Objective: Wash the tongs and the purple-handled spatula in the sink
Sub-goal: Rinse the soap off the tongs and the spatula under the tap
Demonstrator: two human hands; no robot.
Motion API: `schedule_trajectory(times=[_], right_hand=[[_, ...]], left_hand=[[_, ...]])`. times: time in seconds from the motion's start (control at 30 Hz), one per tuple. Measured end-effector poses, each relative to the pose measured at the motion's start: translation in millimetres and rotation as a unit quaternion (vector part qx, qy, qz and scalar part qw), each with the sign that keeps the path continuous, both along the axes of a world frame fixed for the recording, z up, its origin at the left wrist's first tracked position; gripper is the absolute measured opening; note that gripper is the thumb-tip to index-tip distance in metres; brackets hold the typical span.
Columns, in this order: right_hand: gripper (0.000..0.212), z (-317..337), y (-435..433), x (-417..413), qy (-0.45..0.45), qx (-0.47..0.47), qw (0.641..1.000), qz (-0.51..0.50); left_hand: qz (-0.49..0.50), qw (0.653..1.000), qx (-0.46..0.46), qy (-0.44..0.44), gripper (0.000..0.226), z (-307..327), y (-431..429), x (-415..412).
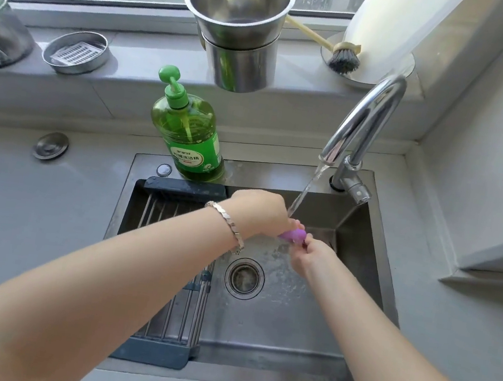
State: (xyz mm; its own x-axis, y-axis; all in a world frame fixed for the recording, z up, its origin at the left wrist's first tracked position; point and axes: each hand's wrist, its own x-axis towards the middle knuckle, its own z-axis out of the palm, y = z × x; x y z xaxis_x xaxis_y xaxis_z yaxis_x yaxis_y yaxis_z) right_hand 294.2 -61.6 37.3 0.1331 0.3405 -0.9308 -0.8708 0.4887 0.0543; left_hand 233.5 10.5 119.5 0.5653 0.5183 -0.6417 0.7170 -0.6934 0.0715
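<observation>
tabletop [13, 221]: grey, sink [371, 271] recessed at centre | rear edge: green soap bottle [190, 136] on sink rim, faucet [362, 125] toward rear-right corner | left: round metal stopper [51, 145]

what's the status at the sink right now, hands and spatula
Left hand and right hand both grip the purple spatula handle under the running water stream. Blade hidden. Tongs not in view. Nothing blocking.

spatula handle [293, 236] purple | soap bottle [187, 133] green (pump too) | sink [289, 325] steel-grey
</observation>
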Motion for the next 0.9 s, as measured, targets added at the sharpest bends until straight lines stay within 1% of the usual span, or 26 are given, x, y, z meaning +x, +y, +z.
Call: schedule_trajectory(times=[0.07, 0.1, 0.13, 0.2, 0.27, 0.33, 0.43, 0.47, 0.57, 0.63, 0.67, 0.73, 0.8, 0.83, 0.9], right_hand=[[0.04, 1.1, -1.0, -6.3, -0.02, 0.007, 1.0, 0.006], [0.041, 4.2, -1.6, -10.3, -0.037, 0.013, 0.999, 0.015], [0.04, 6.3, -1.5, -14.0, -0.057, 0.017, 0.998, 0.033], [0.031, 10.9, -1.4, -18.2, -0.097, 0.018, 0.992, 0.078], [0.024, 12.7, -1.8, -19.4, -0.118, 0.034, 0.986, 0.113], [0.021, 15.1, -2.9, -23.0, -0.134, 0.065, 0.978, 0.144], [0.039, 22.7, -2.2, -36.8, -0.197, 0.095, 0.947, 0.233], [0.04, 23.6, -1.8, -41.4, -0.228, 0.095, 0.934, 0.259], [0.029, 25.0, -3.3, -48.9, -0.28, 0.075, 0.902, 0.321], [0.02, 23.7, -3.0, -45.5, -0.306, 0.061, 0.882, 0.352], [0.018, 21.6, -2.2, -41.1, -0.321, 0.051, 0.879, 0.349], [0.017, 18.0, 1.1, -30.2, -0.344, 0.028, 0.883, 0.318], [0.018, 18.4, 2.0, -33.1, -0.335, 0.045, 0.89, 0.307], [0.021, 20.0, 1.2, -40.6, -0.322, 0.067, 0.887, 0.323], [0.023, 21.3, -1.6, -56.9, -0.303, 0.099, 0.871, 0.375]], left_hand=[[-0.025, 0.999, 0.026, 0.015, 0.055, -4.6, -3.2, -0.7], [-0.033, 0.999, 0.024, 0.02, 0.058, -5.4, -4.8, -2.0], [-0.037, 0.999, 0.01, 0.022, 0.058, -5.8, -5.5, -3.9], [-0.035, 0.998, -0.039, 0.022, 0.056, -6.8, -3.4, -10.7], [-0.016, 0.996, -0.083, 0.017, 0.045, -7.5, 1.2, -21.6], [0.008, 0.995, -0.096, 0.008, 0.033, -14.3, 2.1, -35.5], [0.085, 0.994, -0.064, -0.019, 0.033, -34.1, -7.3, -50.6], [0.102, 0.994, -0.042, -0.025, 0.031, -38.0, -11.3, -53.6], [0.131, 0.99, 0.002, -0.053, 0.018, -38.1, -17.7, -66.0], [0.124, 0.989, 0.034, -0.069, 0.014, -31.7, -16.8, -77.2], [0.121, 0.989, 0.043, -0.075, 0.015, -29.1, -16.4, -83.7], [0.12, 0.988, 0.049, -0.078, 0.021, -28.2, -17.0, -90.5], [0.117, 0.989, 0.05, -0.074, 0.022, -28.1, -19.2, -92.2], [0.119, 0.989, 0.054, -0.075, 0.019, -27.9, -20.1, -92.0], [0.123, 0.988, 0.058, -0.079, 0.013, -28.5, -19.8, -91.0]])
